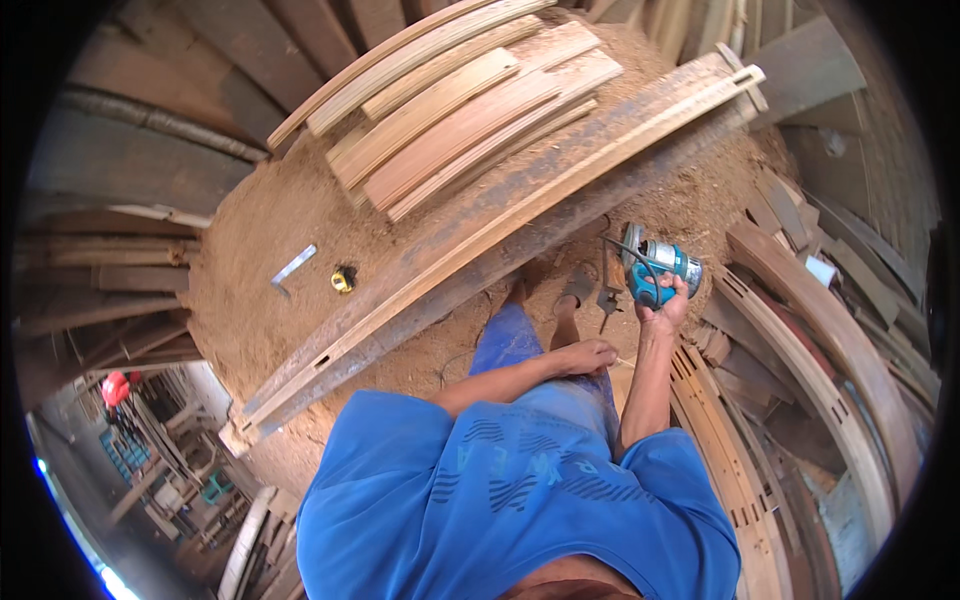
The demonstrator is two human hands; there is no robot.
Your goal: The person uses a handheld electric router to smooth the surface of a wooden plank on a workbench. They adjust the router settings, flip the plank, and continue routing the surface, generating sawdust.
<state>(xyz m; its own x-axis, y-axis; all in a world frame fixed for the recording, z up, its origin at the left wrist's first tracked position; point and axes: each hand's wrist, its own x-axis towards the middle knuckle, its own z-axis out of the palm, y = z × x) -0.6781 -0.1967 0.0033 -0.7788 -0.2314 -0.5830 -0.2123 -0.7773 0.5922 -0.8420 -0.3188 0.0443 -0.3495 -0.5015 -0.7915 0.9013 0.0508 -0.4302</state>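
My right hand (664,306) is wrapped round a teal and silver power router (660,262), its round base turned to the left. A dark cord loops in front of the tool. My left hand (590,357) is closed in front of my thigh; whatever it may hold is hidden. Beyond my hands a long pale wooden rail (500,240) lies slantwise along a rough, sawdust-marked beam (430,240). A narrow slot shows near the rail's left end. The router is apart from the rail, on the near side of it.
Stacked planks (450,120) lie in sawdust (250,230) beyond the beam. A yellow and black tape measure (343,279) and a metal square (295,263) sit at the left. Slotted timbers (735,470) and curved boards (810,290) crowd my right. A person in a red cap (116,388) is far left.
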